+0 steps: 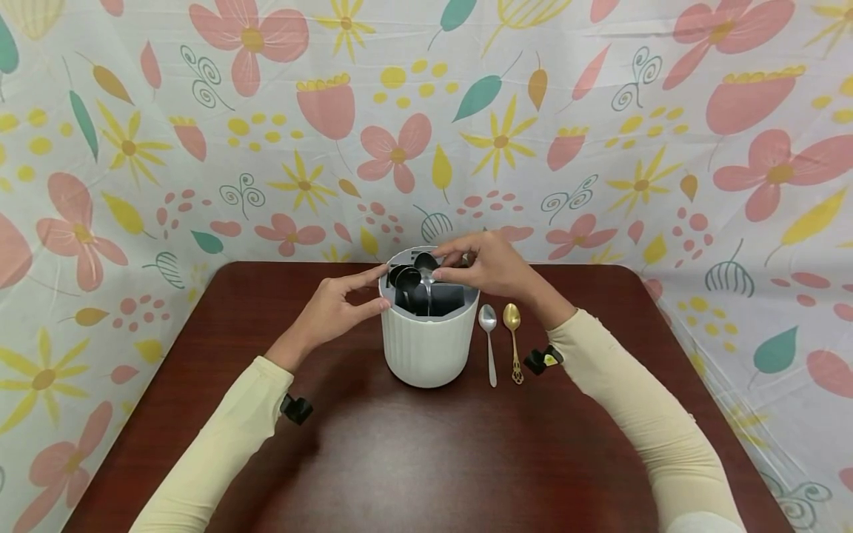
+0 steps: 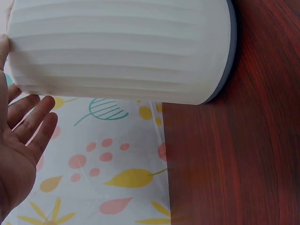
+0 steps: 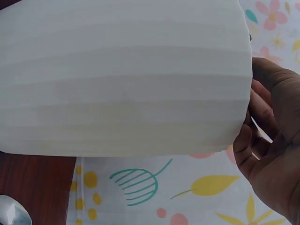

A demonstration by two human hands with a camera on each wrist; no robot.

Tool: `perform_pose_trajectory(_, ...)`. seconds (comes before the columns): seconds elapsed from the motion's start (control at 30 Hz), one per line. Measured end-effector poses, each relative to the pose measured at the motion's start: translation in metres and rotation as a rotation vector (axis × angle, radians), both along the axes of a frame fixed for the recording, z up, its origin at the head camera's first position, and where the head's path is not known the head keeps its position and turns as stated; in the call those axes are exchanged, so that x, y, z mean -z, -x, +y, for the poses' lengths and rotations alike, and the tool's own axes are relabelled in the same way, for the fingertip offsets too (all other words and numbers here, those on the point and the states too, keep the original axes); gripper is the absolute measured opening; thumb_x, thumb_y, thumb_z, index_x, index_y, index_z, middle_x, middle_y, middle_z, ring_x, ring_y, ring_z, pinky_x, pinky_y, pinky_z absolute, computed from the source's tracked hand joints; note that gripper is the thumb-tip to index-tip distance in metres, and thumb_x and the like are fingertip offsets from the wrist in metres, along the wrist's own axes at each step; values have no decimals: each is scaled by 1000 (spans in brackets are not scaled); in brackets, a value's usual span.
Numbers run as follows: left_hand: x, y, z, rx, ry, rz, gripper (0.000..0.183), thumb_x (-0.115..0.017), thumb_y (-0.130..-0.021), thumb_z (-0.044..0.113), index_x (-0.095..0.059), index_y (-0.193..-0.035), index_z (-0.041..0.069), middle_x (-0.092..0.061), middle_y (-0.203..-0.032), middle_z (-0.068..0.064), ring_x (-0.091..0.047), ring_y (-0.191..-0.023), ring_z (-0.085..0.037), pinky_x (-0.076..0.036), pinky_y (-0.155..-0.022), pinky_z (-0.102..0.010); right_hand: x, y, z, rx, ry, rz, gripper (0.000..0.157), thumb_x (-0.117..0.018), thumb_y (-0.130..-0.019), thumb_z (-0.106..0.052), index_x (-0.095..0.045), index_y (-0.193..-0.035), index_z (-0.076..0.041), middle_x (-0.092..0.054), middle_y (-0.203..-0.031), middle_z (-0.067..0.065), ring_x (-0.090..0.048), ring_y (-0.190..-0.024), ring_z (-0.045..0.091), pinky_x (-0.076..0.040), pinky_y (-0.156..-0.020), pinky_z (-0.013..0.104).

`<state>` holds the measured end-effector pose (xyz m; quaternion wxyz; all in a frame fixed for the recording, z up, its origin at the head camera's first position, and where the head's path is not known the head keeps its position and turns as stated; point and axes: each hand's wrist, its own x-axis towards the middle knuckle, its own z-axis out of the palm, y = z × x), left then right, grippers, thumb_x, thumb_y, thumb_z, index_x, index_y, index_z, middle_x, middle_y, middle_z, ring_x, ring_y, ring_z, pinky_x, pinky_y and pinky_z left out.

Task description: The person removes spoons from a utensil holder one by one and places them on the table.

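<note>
A white ribbed utensil holder (image 1: 426, 355) with a grey divided top stands upright on the table. Several black spoons (image 1: 408, 280) lean inside it, bowls up. My right hand (image 1: 489, 263) is over its right rim, thumb and fingers pinching a shiny metal spoon (image 1: 427, 275) just below the bowl; its handle reaches down into a compartment. On the other side, my left hand (image 1: 336, 311) touches the holder's rim with thumb and forefinger spread and fairly straight. In the left wrist view, the remaining fingers (image 2: 35, 117) lie loose beside the ribbed wall.
Right of the holder, a silver spoon (image 1: 489, 333) and a gold spoon (image 1: 512, 333) with an ornate handle lie side by side on the dark wooden table (image 1: 400, 459). A floral cloth (image 1: 400, 89) hangs behind the table and round its sides.
</note>
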<state>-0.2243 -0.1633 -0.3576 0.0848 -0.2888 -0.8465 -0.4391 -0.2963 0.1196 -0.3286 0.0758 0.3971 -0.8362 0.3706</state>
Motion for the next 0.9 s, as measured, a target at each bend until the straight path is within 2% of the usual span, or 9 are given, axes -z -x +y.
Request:
perform_pose_trajectory(0.4, 2, 1, 0, -11, 11, -15, 54, -72, -87, 23, -55, -137, 14, -58, -132, 0, -53, -122, -13, -45, -97, -39, 9, -1, -2, 19, 52, 10, 26, -81, -78, -30, -76, -98, -15, -71, -77, -10, -63, -68, 6, -51, -61, 27)
perform_pose_trajectory(0.67, 27, 20, -6, -14, 7, 2, 56, -74, -85, 24, -54, -137, 15, -57, -134, 0, -54, -122, -16, -45, -98, -39, 11, -1, -2, 18, 67, 22, 20, -80, -79, -26, -76, -94, -15, -70, -77, -9, -63, -69, 5, -52, -64, 27)
perform_pose_trajectory(0.9, 30, 23, -8, -3, -11, 17, 58, -75, -83, 32, -54, -137, 26, -57, -132, 9, -54, -121, -10, -45, -97, -44, 15, -1, 0, 32, 86, 50, 17, -79, -79, -25, -76, -92, -16, -70, -75, -9, -63, -69, 4, -50, -63, 27)
